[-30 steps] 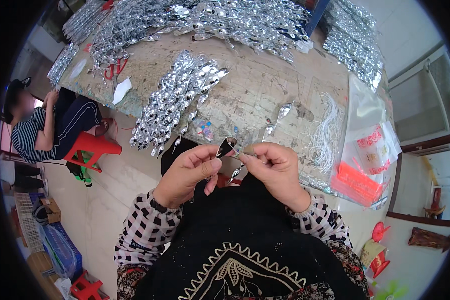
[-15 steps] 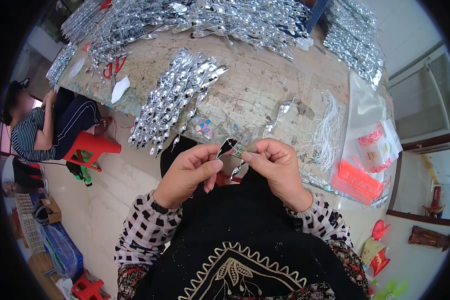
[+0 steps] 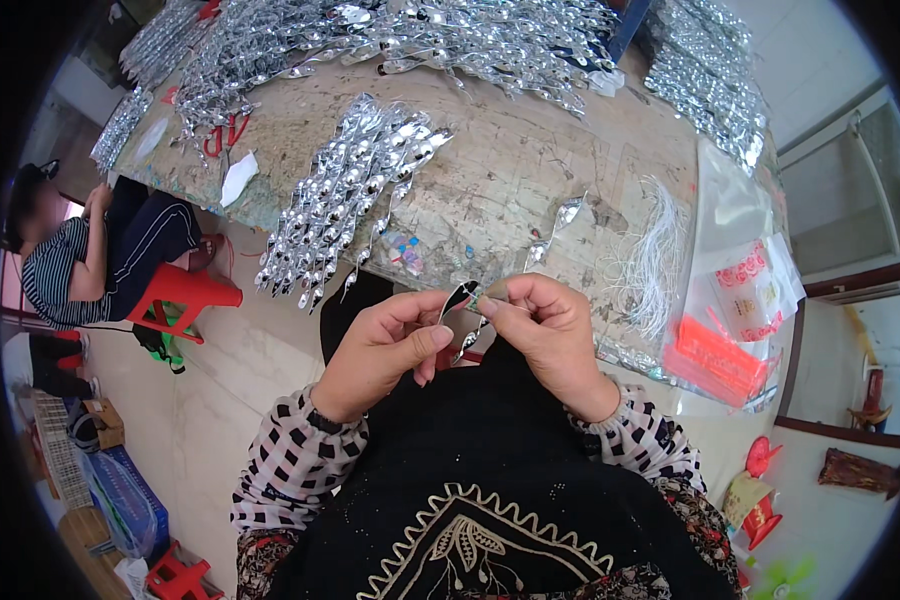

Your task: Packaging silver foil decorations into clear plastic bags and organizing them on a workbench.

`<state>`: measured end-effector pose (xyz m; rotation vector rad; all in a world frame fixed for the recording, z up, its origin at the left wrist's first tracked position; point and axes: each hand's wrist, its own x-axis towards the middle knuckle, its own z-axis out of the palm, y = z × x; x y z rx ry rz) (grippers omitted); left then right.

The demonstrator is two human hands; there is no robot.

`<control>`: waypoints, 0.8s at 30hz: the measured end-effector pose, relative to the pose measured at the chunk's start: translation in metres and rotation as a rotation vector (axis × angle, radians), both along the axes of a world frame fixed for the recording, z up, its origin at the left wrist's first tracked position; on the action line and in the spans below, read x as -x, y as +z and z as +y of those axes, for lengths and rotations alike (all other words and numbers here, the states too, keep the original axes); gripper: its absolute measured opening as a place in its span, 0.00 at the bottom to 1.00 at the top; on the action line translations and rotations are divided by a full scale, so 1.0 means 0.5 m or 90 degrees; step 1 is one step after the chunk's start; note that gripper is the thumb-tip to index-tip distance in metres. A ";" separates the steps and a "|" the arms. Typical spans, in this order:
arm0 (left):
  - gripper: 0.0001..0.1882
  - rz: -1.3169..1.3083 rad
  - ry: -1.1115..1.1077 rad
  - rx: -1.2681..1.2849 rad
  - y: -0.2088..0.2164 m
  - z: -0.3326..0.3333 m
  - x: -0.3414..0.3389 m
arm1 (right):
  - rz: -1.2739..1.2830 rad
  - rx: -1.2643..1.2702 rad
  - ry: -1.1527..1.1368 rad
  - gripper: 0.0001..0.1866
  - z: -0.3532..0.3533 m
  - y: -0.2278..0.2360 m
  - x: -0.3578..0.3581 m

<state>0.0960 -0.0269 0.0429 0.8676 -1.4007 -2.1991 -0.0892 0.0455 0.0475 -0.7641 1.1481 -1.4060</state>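
Observation:
Close above my lap, at the table's near edge, my left hand [image 3: 385, 345] pinches the end of a twisted silver foil strip [image 3: 458, 297]. My right hand [image 3: 550, 335] meets it there, thumb and forefinger closed on the same strip, with a tiny greenish piece at the fingertips, partly hidden. A length of twisted foil [image 3: 470, 340] dangles below the fingers. Beyond my right hand, another twisted foil length [image 3: 567, 213] lies on the table; whether it joins the held strip I cannot tell. Small coloured bits [image 3: 407, 253] lie just past my left hand.
A bundle of silver twisted strips [image 3: 345, 205] overhangs the table edge, with a larger heap [image 3: 420, 40] behind. Red-handled scissors [image 3: 227, 140] lie left. White strings [image 3: 652, 260], clear bags [image 3: 745, 280] and orange-red packets [image 3: 715, 360] lie right. A person [image 3: 70, 255] sits left.
My fingertips have drawn slightly closer together over the strip, covering more of the small coloured piece between them. The foil at my left fingers has tilted a little.

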 end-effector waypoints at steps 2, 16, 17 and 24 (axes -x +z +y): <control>0.20 0.011 0.009 0.013 -0.005 0.004 0.001 | 0.010 0.005 -0.003 0.02 0.001 -0.003 -0.004; 0.24 0.001 0.057 0.125 -0.009 0.027 0.014 | 0.127 0.089 -0.035 0.04 0.005 -0.022 -0.011; 0.24 -0.001 0.055 0.150 -0.008 0.027 0.014 | 0.127 0.088 -0.036 0.04 0.005 -0.023 -0.011; 0.25 0.004 0.042 0.177 -0.011 0.025 0.015 | 0.130 0.085 -0.033 0.04 0.002 -0.022 -0.013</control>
